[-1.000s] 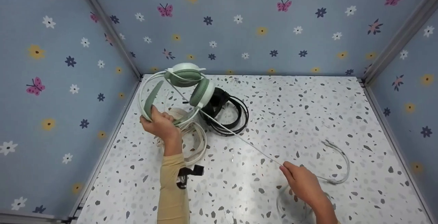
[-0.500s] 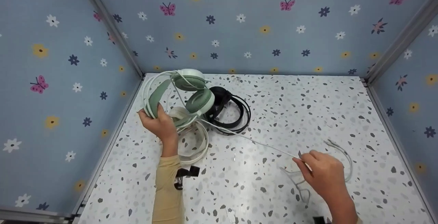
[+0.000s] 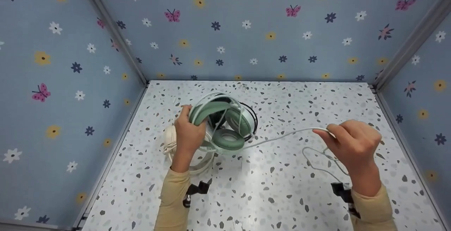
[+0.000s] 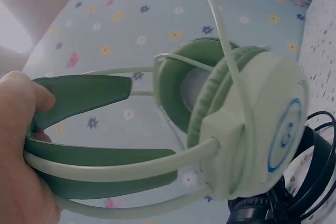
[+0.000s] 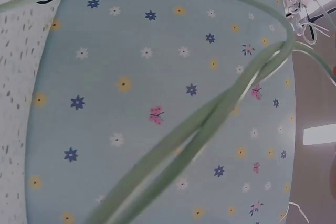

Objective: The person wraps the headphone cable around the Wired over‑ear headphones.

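Note:
My left hand (image 3: pixel 190 132) grips a pale green headset (image 3: pixel 228 140) by its headband, held above the table. In the left wrist view the headset (image 4: pixel 273 124) shows both green ear pads, with its cable looping across them. Out to the right, my right hand (image 3: pixel 354 146) pinches the headset's pale cable (image 3: pixel 278 138), which runs slightly slack between the hands. Below the right hand the rest of the cable hangs in loose bends. Two strands of this cable (image 5: pixel 215 111) cross close to the camera in the right wrist view; the right fingers are out of that view.
Behind the green headset, a black headset (image 4: pixel 310 177) with coiled cable lies on the speckled table (image 3: pixel 271 202), mostly covered in the head view. A cream headset (image 3: pixel 170 137) lies under my left wrist. Flower-patterned panels (image 3: pixel 264 19) enclose the back and both sides.
My left hand has brought the green headset right and lower, turning its ear cups toward the front. The right hand has risen and moved right with the cable, lifting its loose end off the table.

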Motion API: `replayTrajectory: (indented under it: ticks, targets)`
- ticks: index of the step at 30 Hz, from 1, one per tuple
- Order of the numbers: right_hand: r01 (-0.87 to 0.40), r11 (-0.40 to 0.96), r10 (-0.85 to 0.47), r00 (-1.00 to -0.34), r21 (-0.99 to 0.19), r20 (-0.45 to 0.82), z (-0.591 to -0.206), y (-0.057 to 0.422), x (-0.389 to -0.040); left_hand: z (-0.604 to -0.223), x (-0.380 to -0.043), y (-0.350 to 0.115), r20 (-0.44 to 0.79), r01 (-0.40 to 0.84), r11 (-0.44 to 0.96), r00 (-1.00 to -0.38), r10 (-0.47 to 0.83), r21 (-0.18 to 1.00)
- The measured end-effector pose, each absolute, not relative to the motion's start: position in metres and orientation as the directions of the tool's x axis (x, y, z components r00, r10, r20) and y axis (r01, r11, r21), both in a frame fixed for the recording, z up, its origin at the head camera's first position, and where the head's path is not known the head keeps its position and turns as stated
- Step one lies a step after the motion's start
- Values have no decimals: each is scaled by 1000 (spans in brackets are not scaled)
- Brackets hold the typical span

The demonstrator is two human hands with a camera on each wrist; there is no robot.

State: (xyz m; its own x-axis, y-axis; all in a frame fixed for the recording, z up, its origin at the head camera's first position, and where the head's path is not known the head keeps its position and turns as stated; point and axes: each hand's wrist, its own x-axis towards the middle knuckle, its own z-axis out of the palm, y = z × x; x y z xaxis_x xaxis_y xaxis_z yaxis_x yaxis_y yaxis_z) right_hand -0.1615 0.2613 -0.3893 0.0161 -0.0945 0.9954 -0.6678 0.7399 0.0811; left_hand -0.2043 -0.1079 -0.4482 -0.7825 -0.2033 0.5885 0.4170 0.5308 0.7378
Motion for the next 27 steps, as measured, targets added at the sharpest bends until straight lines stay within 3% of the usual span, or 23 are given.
replayTrajectory:
  ticks: [3,6,9,12,16,19,23,27]
  targets:
    - [-681,726,-101,34,97,994,-380,256,-165,-450,-199,-96,530,401,551,-843,-91,732]
    - [-683,725,-107,12,86,994,-370,251,-172,-450,-197,-93,459,423,511,-886,62,748]
    - [-685,725,-119,-29,67,992,-367,252,-183,-452,-196,-95,398,476,414,-879,264,776]
    - [-685,728,-154,-100,44,983,-375,259,-196,-458,-197,-93,362,491,235,-826,432,839]
    - [-679,734,-195,-206,4,959,-403,273,-216,-475,-197,-94,358,303,-193,-739,570,933]
    - [-659,751,-219,-280,-22,935,-428,281,-228,-489,-199,-96,421,104,-487,-677,604,867]
    - [-626,780,-292,-375,-7,880,-459,284,-238,-505,-206,-94,551,-34,-706,-598,582,708]
    - [-602,798,-331,-494,-42,804,-488,276,-244,-513,-207,-88,597,-186,-799,-574,560,571]
